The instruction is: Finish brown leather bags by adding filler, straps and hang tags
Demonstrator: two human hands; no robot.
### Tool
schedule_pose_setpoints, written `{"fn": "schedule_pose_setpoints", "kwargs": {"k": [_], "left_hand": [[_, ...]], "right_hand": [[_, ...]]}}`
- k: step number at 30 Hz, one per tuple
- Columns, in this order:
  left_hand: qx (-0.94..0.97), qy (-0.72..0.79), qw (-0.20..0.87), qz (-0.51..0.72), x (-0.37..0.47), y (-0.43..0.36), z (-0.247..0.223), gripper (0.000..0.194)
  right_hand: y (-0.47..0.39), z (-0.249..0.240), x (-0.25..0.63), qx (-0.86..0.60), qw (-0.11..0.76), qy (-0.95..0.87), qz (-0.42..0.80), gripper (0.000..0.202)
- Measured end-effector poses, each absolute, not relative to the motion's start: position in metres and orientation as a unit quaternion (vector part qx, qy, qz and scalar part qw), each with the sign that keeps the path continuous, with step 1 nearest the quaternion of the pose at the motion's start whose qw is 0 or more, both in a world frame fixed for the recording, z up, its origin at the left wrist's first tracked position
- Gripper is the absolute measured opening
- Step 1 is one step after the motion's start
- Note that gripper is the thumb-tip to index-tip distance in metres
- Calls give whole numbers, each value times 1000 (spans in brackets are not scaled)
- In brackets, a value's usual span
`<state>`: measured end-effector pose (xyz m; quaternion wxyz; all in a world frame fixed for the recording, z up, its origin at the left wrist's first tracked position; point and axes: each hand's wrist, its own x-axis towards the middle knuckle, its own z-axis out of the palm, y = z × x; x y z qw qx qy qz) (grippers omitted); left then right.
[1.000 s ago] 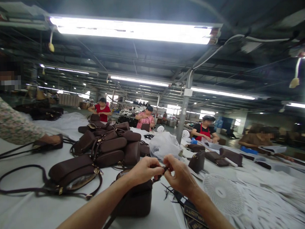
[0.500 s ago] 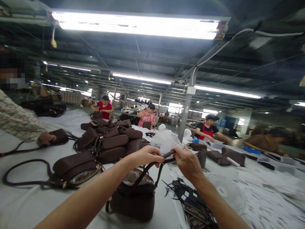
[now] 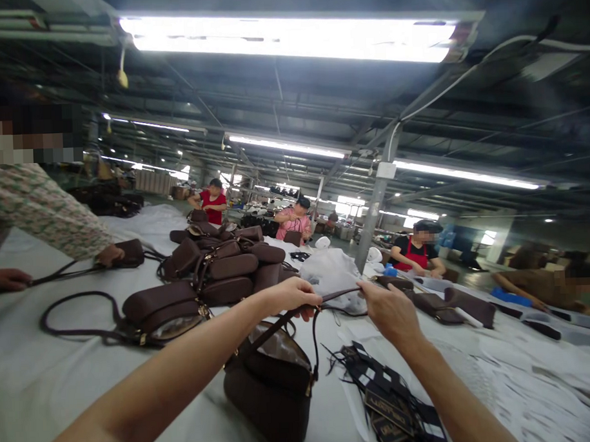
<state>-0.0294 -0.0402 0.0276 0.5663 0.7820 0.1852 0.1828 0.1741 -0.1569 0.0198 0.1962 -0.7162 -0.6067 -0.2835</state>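
Note:
Below my hands a dark brown handbag point(image 3: 269, 393) stands on the white-covered table, its top unzipped and a pale lining showing. My left hand point(image 3: 292, 297) pinches the bag's strap point(image 3: 340, 294) above the opening. My right hand point(image 3: 387, 305) grips the same strap farther to the right, its fingers closed on it. The stretch of strap between the two hands is taut and nearly level. Part of the bag's left side is hidden behind my left forearm.
Brown bags point(image 3: 229, 268) lie heaped behind, with another open bag point(image 3: 160, 309) at left. Black hang tags point(image 3: 388, 398) are piled at right. A co-worker's hand point(image 3: 110, 254) touches a small bag on the left. More people work farther back, past a metal post point(image 3: 372, 225).
My right hand has moved right along the strap, away from my left, stretching it between them. The bag has turned and its opening shows more. The whole view has shifted slightly.

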Motion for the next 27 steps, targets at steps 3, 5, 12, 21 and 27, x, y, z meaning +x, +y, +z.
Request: {"fn": "schedule_pose_setpoints", "kwargs": {"k": [3, 5, 12, 21, 27], "left_hand": [[775, 152, 585, 185, -22, -41, 26, 39], [785, 102, 591, 158, -18, -42, 27, 37], [901, 68, 375, 207, -27, -58, 8, 45], [834, 375, 271, 300, -138, -5, -75, 14], [629, 291, 626, 358, -166, 14, -95, 21]], "right_hand": [[-165, 21, 148, -651, 281, -698, -96, 68], [-167, 22, 128, -603, 328, -727, 17, 85], [-149, 24, 115, -610, 299, -733, -23, 63], [-172, 13, 161, -604, 268, -750, -24, 20], [-170, -3, 170, -625, 295, -723, -13, 27]]}}
